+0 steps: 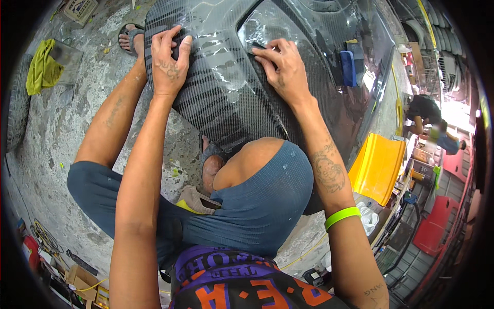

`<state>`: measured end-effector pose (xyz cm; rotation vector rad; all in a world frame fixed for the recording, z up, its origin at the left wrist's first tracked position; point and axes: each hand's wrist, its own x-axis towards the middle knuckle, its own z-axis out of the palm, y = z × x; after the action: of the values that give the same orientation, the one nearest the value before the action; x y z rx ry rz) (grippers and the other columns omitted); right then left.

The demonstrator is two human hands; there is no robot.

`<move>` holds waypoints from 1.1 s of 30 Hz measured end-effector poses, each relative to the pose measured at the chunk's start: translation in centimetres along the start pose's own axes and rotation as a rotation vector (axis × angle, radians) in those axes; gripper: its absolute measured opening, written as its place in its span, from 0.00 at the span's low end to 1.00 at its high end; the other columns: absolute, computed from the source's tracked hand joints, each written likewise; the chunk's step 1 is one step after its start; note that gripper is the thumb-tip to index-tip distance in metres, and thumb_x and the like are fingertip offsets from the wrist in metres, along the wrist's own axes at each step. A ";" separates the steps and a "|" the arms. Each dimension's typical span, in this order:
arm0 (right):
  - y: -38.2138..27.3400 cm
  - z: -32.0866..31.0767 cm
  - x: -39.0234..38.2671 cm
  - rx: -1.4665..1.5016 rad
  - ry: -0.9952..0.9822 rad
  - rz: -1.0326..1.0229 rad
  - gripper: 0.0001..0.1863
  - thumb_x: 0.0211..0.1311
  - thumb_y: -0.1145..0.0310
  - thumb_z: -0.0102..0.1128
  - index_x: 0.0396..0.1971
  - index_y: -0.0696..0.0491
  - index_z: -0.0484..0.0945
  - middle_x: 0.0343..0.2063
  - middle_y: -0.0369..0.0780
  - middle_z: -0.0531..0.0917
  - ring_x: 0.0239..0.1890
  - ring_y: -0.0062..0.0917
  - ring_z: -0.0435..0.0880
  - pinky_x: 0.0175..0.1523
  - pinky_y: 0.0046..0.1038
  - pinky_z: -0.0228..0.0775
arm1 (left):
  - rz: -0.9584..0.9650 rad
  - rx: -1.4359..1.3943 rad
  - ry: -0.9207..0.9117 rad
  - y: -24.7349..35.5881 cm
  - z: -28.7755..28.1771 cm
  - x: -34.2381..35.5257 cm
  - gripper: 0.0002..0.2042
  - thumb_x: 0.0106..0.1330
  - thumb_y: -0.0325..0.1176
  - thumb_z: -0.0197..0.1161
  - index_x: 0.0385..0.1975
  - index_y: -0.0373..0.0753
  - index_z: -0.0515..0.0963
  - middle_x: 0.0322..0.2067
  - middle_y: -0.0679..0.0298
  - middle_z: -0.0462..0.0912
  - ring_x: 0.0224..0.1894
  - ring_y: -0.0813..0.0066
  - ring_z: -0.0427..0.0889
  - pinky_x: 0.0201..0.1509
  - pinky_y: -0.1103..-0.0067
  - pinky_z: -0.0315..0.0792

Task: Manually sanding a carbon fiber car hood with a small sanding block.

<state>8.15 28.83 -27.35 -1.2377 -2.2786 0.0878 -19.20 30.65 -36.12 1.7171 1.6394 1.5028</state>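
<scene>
- Carbon-weave panel, dark and glossy, lies under both hands; it fills the upper middle of the view, sitting low above the concrete floor, with the person crouched at its near edge.
- Left hand rests near the panel's left edge, fingers curled down on a small dark object I cannot identify; they look closed on it, pressing rather than lifting.
- Right hand is a little apart to the right, fingertips pinched on a small dark piece at the edge of a clear film that gleams and wrinkles over the weave.
- A judgement on doing this well: keep the left hand steady as an anchor, work the right outward in short overlapping strokes from the flat part toward the edge, and hold the pressure even so no crease or bubble is trapped.
- A blue block sits on the panel beyond the right hand, within reach.
- Further out: a yellow sheet leans to the right of the panel, a green cloth lies on the floor far left, and another person crouches at the right rim.
</scene>
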 end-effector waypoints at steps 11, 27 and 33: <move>-0.1 0.8 0.5 0.042 -0.015 -0.008 0.12 0.58 0.79 0.69 0.42 0.54 0.89 0.39 0.44 0.81 0.42 0.40 0.78 0.49 0.37 0.74 | 0.028 -0.054 0.054 -0.3 -0.1 -0.1 0.19 0.70 0.38 0.70 0.57 0.39 0.81 0.48 0.58 0.78 0.41 0.67 0.79 0.51 0.72 0.76; 0.1 0.9 0.1 -0.002 -0.046 0.007 0.12 0.57 0.79 0.69 0.41 0.53 0.90 0.40 0.43 0.82 0.42 0.40 0.79 0.50 0.37 0.72 | -0.158 -0.137 -0.008 2.7 -1.6 0.1 0.16 0.69 0.30 0.65 0.55 0.33 0.78 0.45 0.56 0.76 0.40 0.66 0.77 0.46 0.74 0.75; 1.1 0.8 1.5 -0.030 -0.050 -0.028 0.13 0.58 0.78 0.70 0.42 0.52 0.90 0.39 0.43 0.81 0.42 0.38 0.79 0.50 0.36 0.72 | -0.124 -0.188 0.006 2.3 -1.5 0.2 0.17 0.69 0.30 0.65 0.56 0.33 0.77 0.45 0.56 0.76 0.40 0.65 0.78 0.46 0.74 0.75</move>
<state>7.99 30.79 -27.71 -1.2314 -2.3475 0.0757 -19.27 29.56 -33.55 1.4856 1.5242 1.5499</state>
